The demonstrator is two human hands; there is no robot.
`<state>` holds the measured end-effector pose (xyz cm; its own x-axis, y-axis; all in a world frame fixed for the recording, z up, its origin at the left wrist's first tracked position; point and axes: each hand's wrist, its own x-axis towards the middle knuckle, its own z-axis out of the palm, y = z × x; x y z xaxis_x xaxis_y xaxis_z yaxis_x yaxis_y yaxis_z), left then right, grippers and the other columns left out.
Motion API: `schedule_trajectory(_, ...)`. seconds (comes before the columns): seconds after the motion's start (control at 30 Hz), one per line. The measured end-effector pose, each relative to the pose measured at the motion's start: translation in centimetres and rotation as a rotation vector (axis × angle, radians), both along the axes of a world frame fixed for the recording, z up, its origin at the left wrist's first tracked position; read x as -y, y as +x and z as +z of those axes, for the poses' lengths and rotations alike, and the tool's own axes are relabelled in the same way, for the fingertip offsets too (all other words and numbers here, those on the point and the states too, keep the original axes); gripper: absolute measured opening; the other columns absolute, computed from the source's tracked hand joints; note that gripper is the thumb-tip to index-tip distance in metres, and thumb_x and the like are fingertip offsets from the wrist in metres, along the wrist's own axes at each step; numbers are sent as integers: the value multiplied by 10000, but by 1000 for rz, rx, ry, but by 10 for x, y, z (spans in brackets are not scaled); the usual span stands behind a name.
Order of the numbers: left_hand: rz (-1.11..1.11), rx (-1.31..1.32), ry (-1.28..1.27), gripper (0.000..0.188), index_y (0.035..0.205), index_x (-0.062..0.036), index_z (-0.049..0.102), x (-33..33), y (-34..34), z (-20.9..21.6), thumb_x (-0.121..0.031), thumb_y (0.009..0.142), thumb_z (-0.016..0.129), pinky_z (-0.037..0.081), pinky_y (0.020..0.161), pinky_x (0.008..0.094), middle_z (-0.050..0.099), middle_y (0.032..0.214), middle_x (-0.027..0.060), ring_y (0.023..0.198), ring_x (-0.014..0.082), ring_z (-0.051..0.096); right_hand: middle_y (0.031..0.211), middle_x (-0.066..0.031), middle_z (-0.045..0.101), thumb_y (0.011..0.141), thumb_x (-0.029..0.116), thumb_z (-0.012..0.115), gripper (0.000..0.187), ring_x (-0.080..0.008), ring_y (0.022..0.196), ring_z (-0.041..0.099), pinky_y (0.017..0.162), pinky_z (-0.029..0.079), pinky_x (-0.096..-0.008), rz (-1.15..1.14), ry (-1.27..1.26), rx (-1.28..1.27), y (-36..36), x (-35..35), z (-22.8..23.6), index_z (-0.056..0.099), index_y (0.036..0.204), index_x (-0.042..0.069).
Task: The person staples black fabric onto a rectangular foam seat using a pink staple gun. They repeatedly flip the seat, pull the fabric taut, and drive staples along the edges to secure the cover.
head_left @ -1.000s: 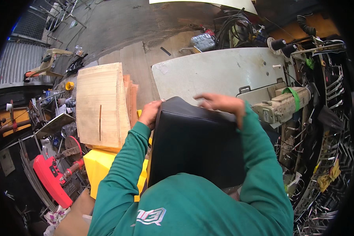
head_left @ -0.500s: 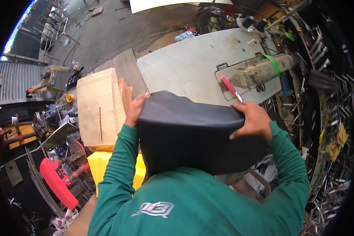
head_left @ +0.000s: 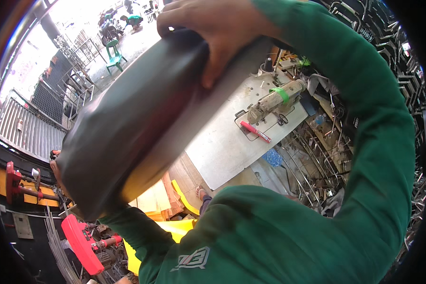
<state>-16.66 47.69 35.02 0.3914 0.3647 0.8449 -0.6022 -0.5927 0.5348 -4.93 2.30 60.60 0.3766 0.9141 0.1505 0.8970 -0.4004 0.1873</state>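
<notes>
A black vinyl seat cover [head_left: 132, 113] is raised close in front of me and slants from lower left to upper right. My right hand [head_left: 217, 33] clasps its upper end, thumb on the near face and fingers over the top. At the lower left end, my left hand [head_left: 59, 180] grips the edge; most of it is hidden behind the cover. To the right stands a sewing machine [head_left: 270, 106] with a green band, set in a pale tabletop [head_left: 217, 156]. A red marker [head_left: 255, 131] lies beside the machine, near small dark scissors [head_left: 282, 119].
Yellow material [head_left: 175, 229] and thin wooden sheets [head_left: 156, 201] lie low at left, near a red machine [head_left: 83, 244]. Metal rods and brackets [head_left: 312, 151] crowd the right side. A green chair [head_left: 113, 57] and a crouching person [head_left: 132, 20] are far off.
The seat cover has been lifted and tilted, its right end swung up and away. My right hand rose with it; my left moved outward. The marker has left my right hand and lies on the table.
</notes>
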Motion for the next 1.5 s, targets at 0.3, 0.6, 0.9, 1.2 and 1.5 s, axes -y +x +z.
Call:
schedule_trajectory(0.3,-394,-586,65,179,1156,-11,781,173,-25,-210,-8,980,814,617,823,343,831,992,138,912,225,804,1511,-107,555,754,268,891,828,-359,1465,531,1215,401,-610,-156,150,485,167,62,-376,550,1505,196)
schedule_trajectory(0.6,-352,-1014,376,211,1070,-84,786,220,-25,-355,-275,995,834,627,805,431,823,1039,155,928,366,796,1483,-40,681,823,206,873,485,-302,1436,603,1178,515,-447,87,-53,-476,53,16,-578,784,1295,268)
schedule_trajectory(0.9,-365,-1601,1329,565,1188,-129,857,258,57,-288,-643,1024,691,567,961,497,850,1104,133,1036,352,798,1107,-73,828,829,243,913,264,-310,1193,737,989,603,-472,-58,-273,-860,34,-28,-562,869,1084,194)
schedule_trajectory(1.2,-682,-1604,1081,463,948,-115,872,228,76,-323,-535,1034,699,412,995,480,784,723,62,792,289,731,998,-82,839,825,270,928,249,-291,1007,792,869,610,-453,-87,-118,-958,47,-25,-594,874,1035,148)
schedule_trajectory(1.5,-781,-1531,1149,420,793,-103,793,211,90,-324,-487,963,780,474,928,467,705,683,129,702,349,679,1147,-72,745,855,342,910,219,-320,1211,677,1021,539,-441,-199,415,-661,-3,2,-612,814,962,176)
